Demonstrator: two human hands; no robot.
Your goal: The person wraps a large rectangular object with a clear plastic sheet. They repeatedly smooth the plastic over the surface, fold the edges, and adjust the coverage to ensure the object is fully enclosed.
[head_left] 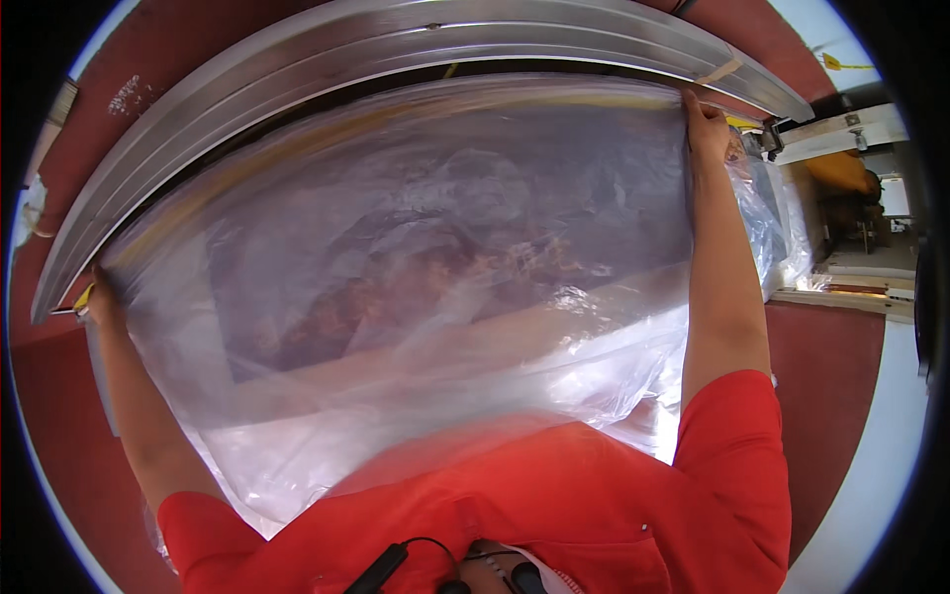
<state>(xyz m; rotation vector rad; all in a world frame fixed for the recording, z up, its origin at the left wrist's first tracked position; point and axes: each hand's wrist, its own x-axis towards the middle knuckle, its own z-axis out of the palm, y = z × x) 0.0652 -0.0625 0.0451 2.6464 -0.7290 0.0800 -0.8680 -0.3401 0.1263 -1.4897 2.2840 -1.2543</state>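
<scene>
- One large sheet of clear, crinkled plastic film (416, 257) fills the middle of the head view, stretched wide between the two raised arms.
- Its long axis runs left to right; its top edge follows the curve of the metal rails above, and its lower part hangs down in loose folds against the person's red shirt (534, 505).
- The left hand (97, 295) grips the film's upper left corner; the fingers are closed on the edge, though most of the hand is hidden behind the plastic.
- The right hand (705, 124) holds the upper right corner, fingers curled together and pinching the film's top edge just under the rail.
- One long grey metal frame (327, 54) of several parallel rails arcs across the top of the view, just above the film's top edge.
- A brownish, mottled shape (396, 297) shows blurred through the film; what it is cannot be told.
- Dark red floor (831, 366) lies on both sides of the sheet.
- More bunched clear plastic (772, 228) hangs at the right, just past the right forearm.
</scene>
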